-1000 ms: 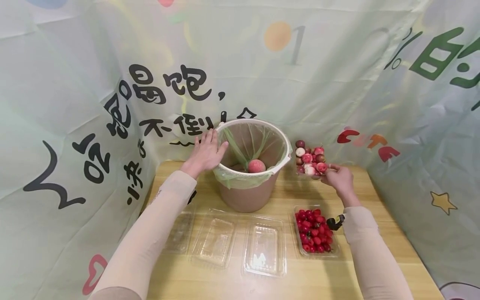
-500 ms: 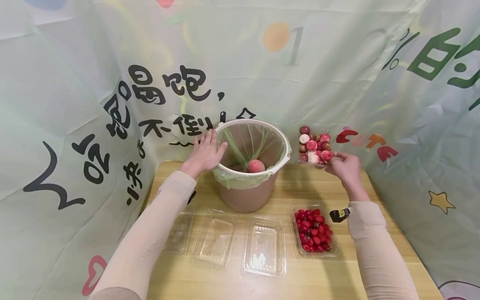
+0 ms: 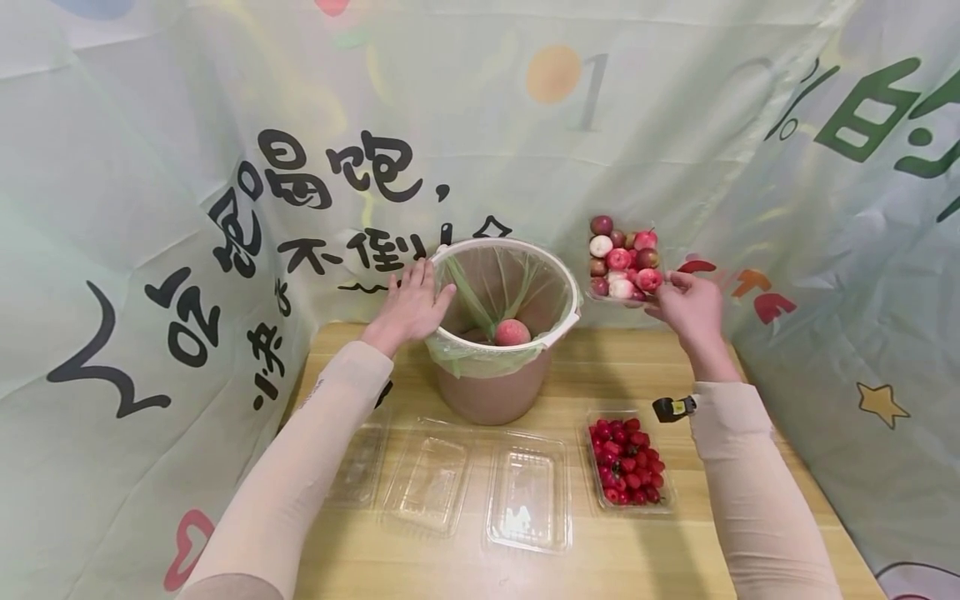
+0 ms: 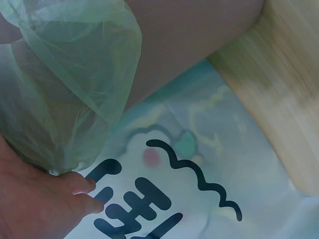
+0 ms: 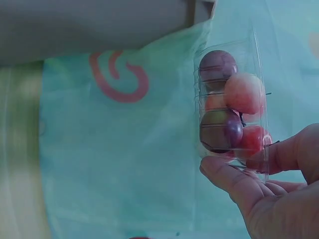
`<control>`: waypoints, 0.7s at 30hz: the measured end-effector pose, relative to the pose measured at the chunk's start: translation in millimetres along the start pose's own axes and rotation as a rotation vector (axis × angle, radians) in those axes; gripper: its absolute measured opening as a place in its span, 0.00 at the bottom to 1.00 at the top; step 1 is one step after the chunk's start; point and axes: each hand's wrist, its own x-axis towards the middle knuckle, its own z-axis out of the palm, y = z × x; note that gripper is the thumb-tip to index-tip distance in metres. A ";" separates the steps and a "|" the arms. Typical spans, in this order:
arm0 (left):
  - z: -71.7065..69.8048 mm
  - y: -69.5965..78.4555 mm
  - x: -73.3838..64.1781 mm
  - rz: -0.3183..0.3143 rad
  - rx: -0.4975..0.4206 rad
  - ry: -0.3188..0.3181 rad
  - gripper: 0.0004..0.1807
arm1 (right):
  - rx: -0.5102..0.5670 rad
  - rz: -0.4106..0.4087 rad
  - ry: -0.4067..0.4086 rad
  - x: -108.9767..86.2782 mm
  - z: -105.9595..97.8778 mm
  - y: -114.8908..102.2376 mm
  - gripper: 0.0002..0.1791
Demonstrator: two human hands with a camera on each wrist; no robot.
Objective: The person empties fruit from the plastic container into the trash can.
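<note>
My right hand (image 3: 692, 310) grips the near right corner of a see-through plastic box (image 5: 246, 54), thumb on one side and fingers underneath. Round fruits (image 5: 244, 93) in red, dark purple and whitish pink fill it. In the head view the box hangs above the table, to the right of the bin and level with its rim. My left hand (image 3: 408, 304) rests on the left of the bin's white rim, fingers straight. The brownish-pink bin (image 3: 491, 387) has a thin green bag (image 3: 480, 360) as liner, folded over the rim. A peach (image 3: 513, 332) lies inside.
On the wooden table (image 3: 600, 554), a plastic box (image 3: 637, 509) of small red fruits stands at the right front. Several see-through plastic trays (image 3: 528, 533) lie left of it, before the bin. Printed cloth walls (image 3: 660, 125) close off the back and both sides.
My right hand has lifted the fruit box from near the tabletop up to the height of the bin's rim. The left hand has stayed on the rim.
</note>
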 end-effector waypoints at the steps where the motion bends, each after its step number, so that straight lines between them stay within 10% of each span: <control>1: -0.1 0.1 -0.4 0.001 -0.001 0.001 0.44 | 0.001 -0.011 -0.002 -0.3 1.9 -3.4 0.30; 21: -0.4 -0.4 0.8 -0.012 0.007 -0.022 0.44 | 0.038 -0.057 -0.005 0.5 54.6 -44.4 0.28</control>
